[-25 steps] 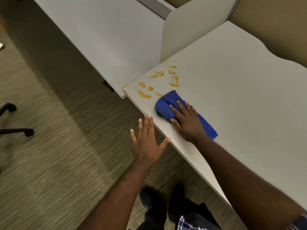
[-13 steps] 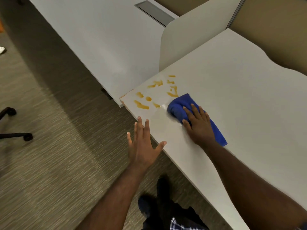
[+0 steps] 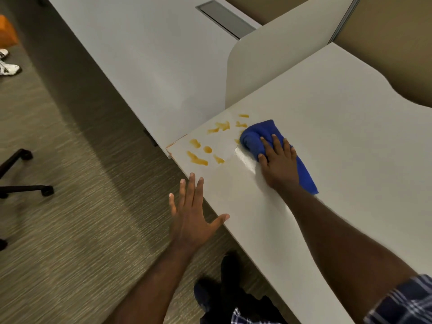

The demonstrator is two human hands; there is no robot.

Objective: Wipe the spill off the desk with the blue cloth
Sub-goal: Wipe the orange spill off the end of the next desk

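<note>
The blue cloth (image 3: 259,134) lies bunched on the white desk (image 3: 339,141), just right of the spill. My right hand (image 3: 279,163) presses flat on the cloth, fingers spread over it. The spill (image 3: 198,157) is several orange-yellow streaks and blobs near the desk's left corner, some close to the cloth's front edge. A wet sheen shows on the desk just left of my right hand. My left hand (image 3: 194,218) hovers open over the desk's front edge, fingers apart and holding nothing; its thumb is over the desk top.
A white divider panel (image 3: 268,66) rises behind the spill, with a second desk (image 3: 145,54) beyond it. An office chair's base (image 3: 23,183) stands on the carpet at left. White shoes (image 3: 7,66) lie at the far left. My dark shoes (image 3: 222,288) are below the desk edge.
My right hand has slid the cloth away from the front edge toward the back right of the spill, leaving a wet smear. My left hand has stayed open by the edge.
</note>
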